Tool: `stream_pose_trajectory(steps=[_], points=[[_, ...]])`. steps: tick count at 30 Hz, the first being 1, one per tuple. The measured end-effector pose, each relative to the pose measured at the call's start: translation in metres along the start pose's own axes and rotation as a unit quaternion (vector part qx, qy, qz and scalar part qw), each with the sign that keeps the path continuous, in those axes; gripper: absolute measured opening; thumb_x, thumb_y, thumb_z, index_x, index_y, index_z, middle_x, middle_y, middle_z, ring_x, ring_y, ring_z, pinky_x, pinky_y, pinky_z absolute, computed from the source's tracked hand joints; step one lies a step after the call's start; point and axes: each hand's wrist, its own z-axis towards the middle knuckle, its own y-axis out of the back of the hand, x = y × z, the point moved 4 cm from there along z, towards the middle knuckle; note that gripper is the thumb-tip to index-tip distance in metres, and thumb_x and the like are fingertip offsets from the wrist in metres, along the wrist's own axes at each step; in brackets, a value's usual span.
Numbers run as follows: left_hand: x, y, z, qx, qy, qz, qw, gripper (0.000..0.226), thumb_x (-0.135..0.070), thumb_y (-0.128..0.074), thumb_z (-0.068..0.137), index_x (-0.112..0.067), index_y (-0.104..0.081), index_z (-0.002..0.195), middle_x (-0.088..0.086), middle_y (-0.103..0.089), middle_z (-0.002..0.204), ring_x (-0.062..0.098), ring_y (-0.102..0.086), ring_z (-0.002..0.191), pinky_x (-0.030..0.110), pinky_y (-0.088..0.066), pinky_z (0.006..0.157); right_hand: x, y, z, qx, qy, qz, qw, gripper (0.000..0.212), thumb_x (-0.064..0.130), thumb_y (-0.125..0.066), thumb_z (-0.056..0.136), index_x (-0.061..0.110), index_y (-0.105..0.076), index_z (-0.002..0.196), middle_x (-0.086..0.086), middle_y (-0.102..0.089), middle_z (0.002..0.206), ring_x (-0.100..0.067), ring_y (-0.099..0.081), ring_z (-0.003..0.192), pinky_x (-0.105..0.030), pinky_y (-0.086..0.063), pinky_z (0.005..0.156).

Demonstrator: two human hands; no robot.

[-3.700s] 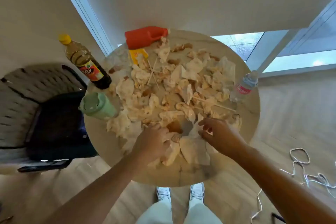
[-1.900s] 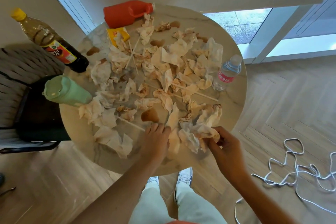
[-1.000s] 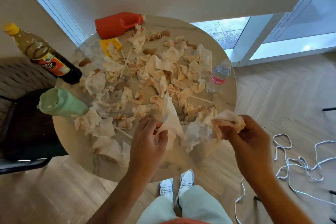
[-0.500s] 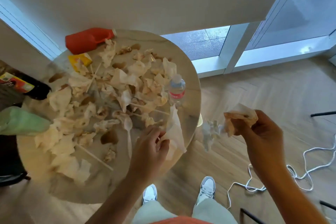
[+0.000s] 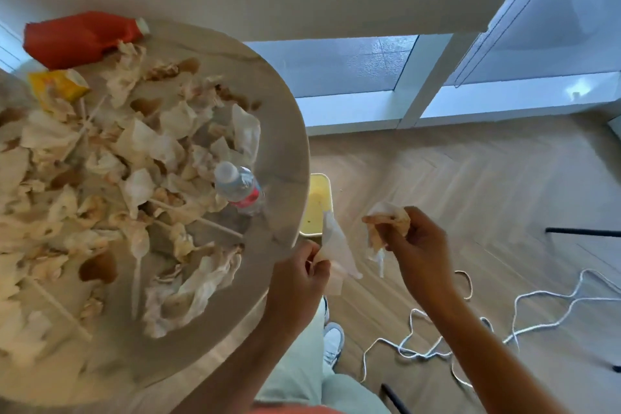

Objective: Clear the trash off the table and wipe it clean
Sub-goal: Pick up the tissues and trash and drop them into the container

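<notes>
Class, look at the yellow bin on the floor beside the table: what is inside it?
The bin shows a pale yellow inside with a few small dark specks. The table edge covers its left part, so anything there is hidden.

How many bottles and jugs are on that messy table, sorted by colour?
Orange-red jug, lying on its side: 1
Clear water bottle with red label: 1
Total in view on the round table: 2

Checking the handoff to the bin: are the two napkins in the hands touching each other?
Apart. The head view shows bare floor between the left hand's napkin and the right hand's crumpled napkin.
</notes>
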Motion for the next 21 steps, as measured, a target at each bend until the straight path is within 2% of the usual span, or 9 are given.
stream_pose_trajectory(steps=[3,5,9,12,14,16,19,21], points=[[0.007,-0.027,0.032,0.008,0.059,-0.048,0.997,0.016,-0.018,-0.058,0.081,-0.012,-0.051,0.068,0.003,-0.050,0.057,0.011,-0.040,0.054,0.030,-0.039,0.055,-0.010,-0.003,0.038,0.017,-0.002,-0.036,0.999,0.020,0.012,-0.067,0.087,0.031,-0.067,0.081,0.004,-0.071,0.074,-0.017,-0.066,0.068,-0.042,-0.055,0.064],[0.013,-0.044,0.055,0.009,0.112,-0.080,0.990,0.018,-0.027,-0.053,0.076,-0.011,-0.053,0.069,0.004,-0.054,0.060,0.015,-0.044,0.056,0.038,-0.042,0.057,-0.012,-0.008,0.066,0.031,-0.003,-0.053,0.998,0.022,0.010,-0.067,0.087,0.031,-0.067,0.080,0.007,-0.071,0.073,-0.012,-0.065,0.067,-0.034,-0.055,0.062],[0.019,-0.065,0.094,-0.008,0.203,-0.107,0.973,0.020,-0.031,-0.050,0.071,-0.012,-0.057,0.072,0.002,-0.062,0.066,0.026,-0.058,0.068,0.043,-0.048,0.065,-0.021,-0.020,0.117,0.065,-0.013,-0.091,0.994,0.027,0.006,-0.068,0.084,0.031,-0.066,0.074,0.013,-0.069,0.067,-0.005,-0.061,0.060,-0.024,-0.049,0.056],[0.021,-0.073,0.120,-0.034,0.242,-0.110,0.964,0.018,-0.018,-0.056,0.078,-0.013,-0.047,0.063,-0.002,-0.050,0.058,0.024,-0.046,0.060,0.042,-0.043,0.058,-0.033,-0.033,0.154,0.099,-0.022,-0.117,0.988,0.017,0.007,-0.071,0.081,0.021,-0.066,0.073,0.012,-0.066,0.061,-0.007,-0.056,0.054,-0.028,-0.045,0.053],[0.023,-0.080,0.134,-0.056,0.270,-0.110,0.955,0.022,-0.012,-0.056,0.081,-0.015,-0.045,0.062,-0.003,-0.046,0.056,0.022,-0.042,0.058,0.037,-0.039,0.055,-0.039,-0.045,0.177,0.134,-0.026,-0.137,0.981,0.015,0.007,-0.070,0.081,0.018,-0.065,0.072,0.018,-0.064,0.057,-0.001,-0.054,0.050,-0.019,-0.041,0.051],[0.025,-0.093,0.144,-0.069,0.298,-0.111,0.945,0.019,-0.013,-0.055,0.084,-0.011,-0.049,0.065,0.000,-0.050,0.058,0.021,-0.044,0.058,0.034,-0.038,0.056,-0.045,-0.057,0.199,0.170,-0.029,-0.154,0.973,0.012,0.010,-0.070,0.081,0.016,-0.066,0.072,0.021,-0.063,0.055,0.003,-0.054,0.049,-0.013,-0.038,0.049],[0.029,-0.114,0.154,-0.093,0.358,-0.120,0.921,0.015,-0.015,-0.053,0.085,-0.009,-0.054,0.071,0.004,-0.056,0.066,0.020,-0.048,0.061,0.031,-0.036,0.055,-0.066,-0.072,0.231,0.229,-0.040,-0.176,0.956,0.006,0.013,-0.069,0.082,0.015,-0.069,0.077,0.022,-0.064,0.056,0.004,-0.055,0.051,-0.014,-0.039,0.051],[0.033,-0.128,0.160,-0.123,0.399,-0.133,0.899,0.015,-0.013,-0.053,0.085,-0.010,-0.052,0.071,0.005,-0.055,0.066,0.020,-0.047,0.061,0.031,-0.034,0.054,-0.085,-0.080,0.251,0.270,-0.053,-0.193,0.942,0.009,0.014,-0.069,0.082,0.019,-0.069,0.074,0.018,-0.065,0.056,0.004,-0.056,0.052,-0.017,-0.040,0.053]])
